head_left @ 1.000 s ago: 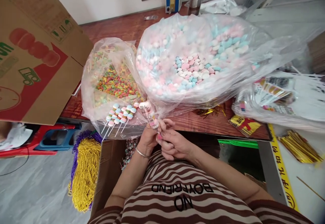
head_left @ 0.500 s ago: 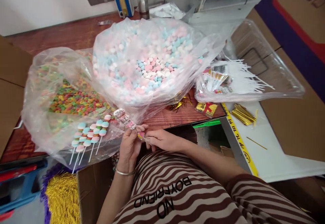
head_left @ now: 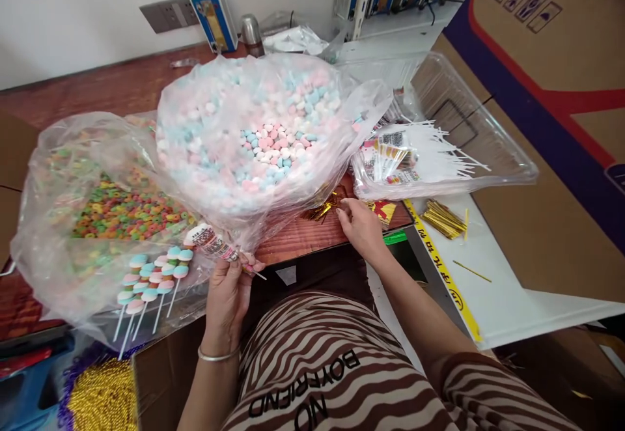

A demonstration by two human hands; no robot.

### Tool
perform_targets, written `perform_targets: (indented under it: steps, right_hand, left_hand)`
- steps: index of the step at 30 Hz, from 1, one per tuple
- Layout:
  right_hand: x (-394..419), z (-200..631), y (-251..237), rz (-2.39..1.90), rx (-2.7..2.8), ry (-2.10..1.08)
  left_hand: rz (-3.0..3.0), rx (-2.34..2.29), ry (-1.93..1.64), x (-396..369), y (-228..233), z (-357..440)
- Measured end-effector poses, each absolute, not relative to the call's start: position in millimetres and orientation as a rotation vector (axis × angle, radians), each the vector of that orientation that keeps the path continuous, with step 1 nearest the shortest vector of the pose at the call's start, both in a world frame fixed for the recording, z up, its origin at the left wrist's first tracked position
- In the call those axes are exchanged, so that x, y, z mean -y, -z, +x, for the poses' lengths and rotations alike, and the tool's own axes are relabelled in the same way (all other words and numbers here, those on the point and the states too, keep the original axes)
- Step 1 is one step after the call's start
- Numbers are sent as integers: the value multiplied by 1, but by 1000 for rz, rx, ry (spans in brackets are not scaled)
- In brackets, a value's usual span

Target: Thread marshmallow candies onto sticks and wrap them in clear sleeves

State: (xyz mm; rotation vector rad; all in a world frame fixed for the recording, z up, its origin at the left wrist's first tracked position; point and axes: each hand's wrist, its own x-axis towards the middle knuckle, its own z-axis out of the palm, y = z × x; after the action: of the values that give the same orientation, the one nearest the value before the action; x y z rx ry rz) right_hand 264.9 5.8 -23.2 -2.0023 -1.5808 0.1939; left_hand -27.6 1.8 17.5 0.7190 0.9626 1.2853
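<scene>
While the striped shirt fills the bottom of the view, the left hand [head_left: 228, 291] sits just above it at the near edge of the tabletop [head_left: 303, 239], its grip closed around the lower end of a wrapped candy skewer [head_left: 213, 244]. That skewer's long axis runs from the fingers up and to the left, its wrapped head lying against the clear plastic; a bare bit of stick pokes out to the right of the fist. Just left of it, a row of finished pastel skewers [head_left: 151, 278] lies on the plastic, sticks pointing down toward the person.

Well to the right of the skewer, the right hand [head_left: 359, 222] is stretched out over the tabletop with its fingertips on a small heap of gold twist ties [head_left: 323, 208]. Whether its grip has pinched a tie or only touches the pile cannot be told. So the ties lie right of the held skewer, and the right hand is much the nearer to them.

Farther back stand the big bag of pink, white and blue candies [head_left: 263, 138] and, to its left, the bag of colourful ring candies [head_left: 112, 206]. On the right a clear tray [head_left: 508, 170] holds white sticks and printed wrappers, with another bundle of gold ties [head_left: 442, 217] beside it.
</scene>
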Motion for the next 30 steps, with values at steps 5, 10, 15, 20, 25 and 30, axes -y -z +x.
perform_targets:
  steps: [5,10,15,20,25,30]
  right_hand:
    - [-9,248,23,-1995,1787,-190]
    - [-19,244,31,-2057,1866,-183]
    - [-20,250,30,-1968,1809,-204]
    - [-10,258,27,-1778,1813,-315]
    - [-6,259,26,-1661,1713,-452]
    - [-7,253,19,-1416,1186,-860]
  left_hand:
    - [776,-985,-1291,2,-20,-26]
    - [777,-986,-1241,4,-18,-18]
    - [787,-1035,-1238,5,-14,-15]
    - [932,-1122,-1186,5,-9,-16]
    - [1114,-1193,-1052,7,-5,-15]
    - [1336,-1331,-940,6,-9,-15]
